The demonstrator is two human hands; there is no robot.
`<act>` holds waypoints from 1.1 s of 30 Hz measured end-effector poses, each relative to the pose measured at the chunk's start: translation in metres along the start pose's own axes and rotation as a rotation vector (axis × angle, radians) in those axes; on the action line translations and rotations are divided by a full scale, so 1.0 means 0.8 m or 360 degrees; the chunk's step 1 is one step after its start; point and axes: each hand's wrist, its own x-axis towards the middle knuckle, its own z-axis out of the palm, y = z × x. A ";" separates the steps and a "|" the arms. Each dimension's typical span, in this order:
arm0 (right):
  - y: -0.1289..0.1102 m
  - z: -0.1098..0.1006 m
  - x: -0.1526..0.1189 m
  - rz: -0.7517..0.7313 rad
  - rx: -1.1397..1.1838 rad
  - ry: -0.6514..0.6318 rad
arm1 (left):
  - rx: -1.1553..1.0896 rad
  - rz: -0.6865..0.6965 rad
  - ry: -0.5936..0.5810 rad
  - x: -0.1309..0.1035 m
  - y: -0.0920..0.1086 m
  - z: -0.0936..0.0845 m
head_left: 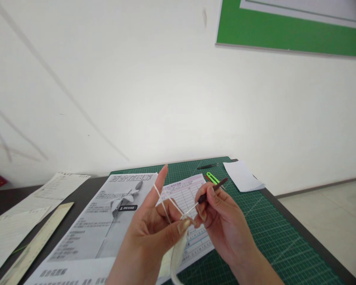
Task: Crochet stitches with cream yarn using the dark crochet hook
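My left hand (150, 227) pinches white yarn work between thumb and fingertips, its index finger stretched upward. A loop of white yarn (165, 205) runs over that index finger and down to the pinch. Below the thumb a pale strip (178, 255) hangs toward the bottom edge; whether it is all crocheted I cannot tell. In my right hand (225, 221) is a crochet hook with a dark brown handle (216, 189) and a thin metal shaft (192, 208). The hook's tip meets the yarn at my left fingertips, where fingers partly hide the stitches.
A green cutting mat (273, 225) covers the dark table. On it lie a printed flower sheet (91, 221), a form with a grid (192, 186), black tweezers (207, 166), a bright green tool (213, 177) and white paper (243, 176). A ruler (38, 241) and handwritten pages (59, 190) are at left.
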 end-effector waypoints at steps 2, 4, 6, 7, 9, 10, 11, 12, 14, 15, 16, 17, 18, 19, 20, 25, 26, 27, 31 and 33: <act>-0.002 0.000 0.000 -0.0059 -0.0048 -0.0015 | 0.0025 0.0004 0.0012 -0.001 0.000 0.000; -0.003 0.000 0.000 -0.0140 -0.0101 -0.0025 | 0.0079 0.0024 0.0037 -0.002 0.001 0.001; -0.006 0.000 0.000 -0.0210 -0.0155 -0.0032 | 0.0131 0.0042 0.0055 -0.003 0.001 0.002; -0.007 0.000 0.000 -0.0240 -0.0180 -0.0037 | 0.0149 0.0056 0.0061 -0.003 0.002 0.003; -0.009 -0.001 0.000 -0.0296 -0.0232 -0.0047 | 0.0169 0.0090 0.0068 -0.004 0.001 0.003; -0.010 -0.001 -0.001 -0.0324 -0.0259 -0.0050 | 0.0175 0.0101 0.0071 -0.004 0.001 0.003; -0.010 -0.002 -0.001 -0.0354 -0.0290 -0.0055 | 0.0181 0.0109 0.0075 -0.004 0.001 0.003; -0.010 -0.002 -0.002 -0.0390 -0.0324 -0.0060 | 0.0190 0.0113 0.0080 -0.004 0.001 0.003; -0.010 -0.003 -0.003 -0.0472 -0.0391 -0.0084 | 0.0217 0.0122 0.0101 -0.004 0.000 0.003; -0.010 -0.004 -0.004 -0.0513 -0.0424 -0.0102 | 0.0236 0.0131 0.0118 -0.004 0.000 0.003; -0.009 -0.005 -0.005 -0.0553 -0.0457 -0.0123 | 0.0255 0.0142 0.0136 -0.004 0.000 0.003; -0.009 -0.006 -0.006 -0.0589 -0.0490 -0.0144 | 0.0265 0.0152 0.0150 -0.004 0.000 0.004; -0.008 -0.007 -0.007 -0.0623 -0.0524 -0.0163 | 0.0268 0.0161 0.0159 -0.004 0.000 0.004; -0.008 -0.008 -0.008 -0.0655 -0.0557 -0.0178 | 0.0266 0.0168 0.0165 -0.004 0.000 0.004; -0.007 -0.009 -0.009 -0.0689 -0.0589 -0.0185 | 0.0264 0.0174 0.0170 -0.004 0.000 0.005; -0.005 -0.012 -0.013 -0.0833 -0.0712 -0.0183 | 0.0283 0.0193 0.0188 -0.004 -0.001 0.004; -0.005 -0.013 -0.013 -0.0855 -0.0729 -0.0194 | 0.0282 0.0192 0.0184 -0.004 -0.002 0.004; -0.004 -0.013 -0.014 -0.0882 -0.0744 -0.0207 | 0.0282 0.0190 0.0182 -0.004 -0.002 0.004; -0.005 -0.012 -0.017 -0.0969 -0.0814 -0.0248 | 0.0307 0.0200 0.0209 -0.005 -0.003 0.004; -0.005 -0.012 -0.018 -0.1005 -0.0840 -0.0263 | 0.0327 0.0194 0.0224 -0.005 -0.003 0.004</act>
